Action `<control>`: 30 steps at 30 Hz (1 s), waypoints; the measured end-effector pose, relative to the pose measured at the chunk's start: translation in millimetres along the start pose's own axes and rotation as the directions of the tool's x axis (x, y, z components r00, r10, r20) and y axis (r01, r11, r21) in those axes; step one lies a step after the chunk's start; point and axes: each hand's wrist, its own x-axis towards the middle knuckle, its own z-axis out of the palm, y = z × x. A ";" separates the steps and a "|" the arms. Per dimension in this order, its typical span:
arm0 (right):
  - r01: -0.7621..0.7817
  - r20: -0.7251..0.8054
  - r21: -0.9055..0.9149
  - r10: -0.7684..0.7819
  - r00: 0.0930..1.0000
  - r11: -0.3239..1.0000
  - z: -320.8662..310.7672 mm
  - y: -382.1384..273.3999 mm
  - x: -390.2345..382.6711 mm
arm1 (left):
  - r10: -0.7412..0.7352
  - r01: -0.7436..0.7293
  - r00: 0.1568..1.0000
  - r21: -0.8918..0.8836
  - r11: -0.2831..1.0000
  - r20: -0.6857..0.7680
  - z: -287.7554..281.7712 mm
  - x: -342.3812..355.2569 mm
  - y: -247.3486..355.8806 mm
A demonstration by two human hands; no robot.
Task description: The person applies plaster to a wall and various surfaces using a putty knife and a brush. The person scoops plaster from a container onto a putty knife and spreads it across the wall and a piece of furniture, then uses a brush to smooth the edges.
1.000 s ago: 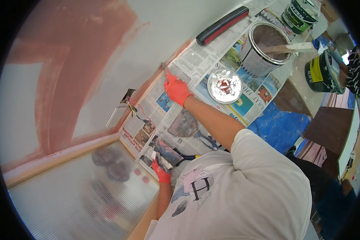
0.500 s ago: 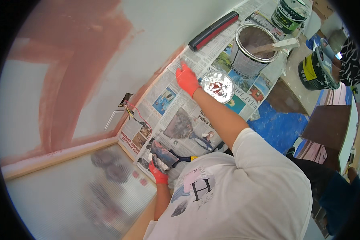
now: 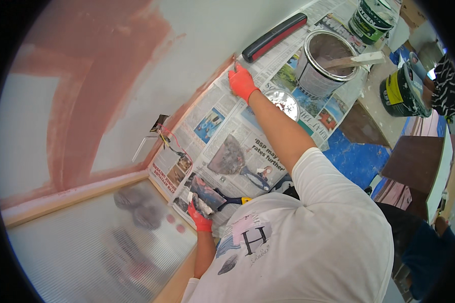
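My right hand point(image 3: 243, 84), in a red glove, reaches to where the papered surface meets the wall. Its fingers are pinched together by a small thin item too small to name. Lower down, my left hand point(image 3: 200, 221), also red-gloved, closes round a whitish-grey smeared piece point(image 3: 203, 206) whose kind I cannot make out. Beside that lies a wide scraper with a dark blue and yellow handle point(image 3: 235, 200). Another broad putty-smeared scraper point(image 3: 227, 157) rests flat on the newspaper point(image 3: 187, 139) between my hands. A shiny paint-can lid point(image 3: 286, 104) is partly behind my right forearm.
An open paint can point(image 3: 316, 76) with a wooden stirring stick point(image 3: 354, 61) stands right of my hand. A black-and-red long-handled tool point(image 3: 274, 38) lies along the wall. Loose wires point(image 3: 171, 144) poke from the wall. Another person's hand point(image 3: 427, 95) is by a dark bucket point(image 3: 397, 93).
My right hand has shifted slightly right and its outstretched finger has drawn in to a pinch at the wall's edge. My left hand stays where it was. The view has tilted a little.
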 end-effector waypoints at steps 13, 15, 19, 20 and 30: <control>-0.003 0.153 0.102 -0.012 0.988 0.995 49.8 -31.6 -78.6 | -0.003 0.001 0.998 0.026 1.000 0.065 3.4 -2.8 6.0; -0.020 0.158 0.114 0.001 0.987 0.993 63.1 -38.8 -93.2 | 0.003 -0.005 0.998 0.043 0.999 0.062 -4.5 0.8 1.2; -0.010 0.245 0.138 -0.024 0.969 0.990 79.1 -36.9 -106.1 | -0.007 0.006 1.000 0.023 1.000 0.017 1.6 0.3 1.3; 0.033 0.223 0.111 -0.058 0.973 0.993 86.4 -31.4 -107.7 | 0.012 -0.013 1.000 0.039 0.999 0.020 8.2 0.9 4.2; 0.028 0.443 0.290 -0.160 0.882 0.957 0.9 -59.0 -195.0 | 0.006 -0.003 0.998 -0.061 0.998 0.058 -19.2 -3.3 0.6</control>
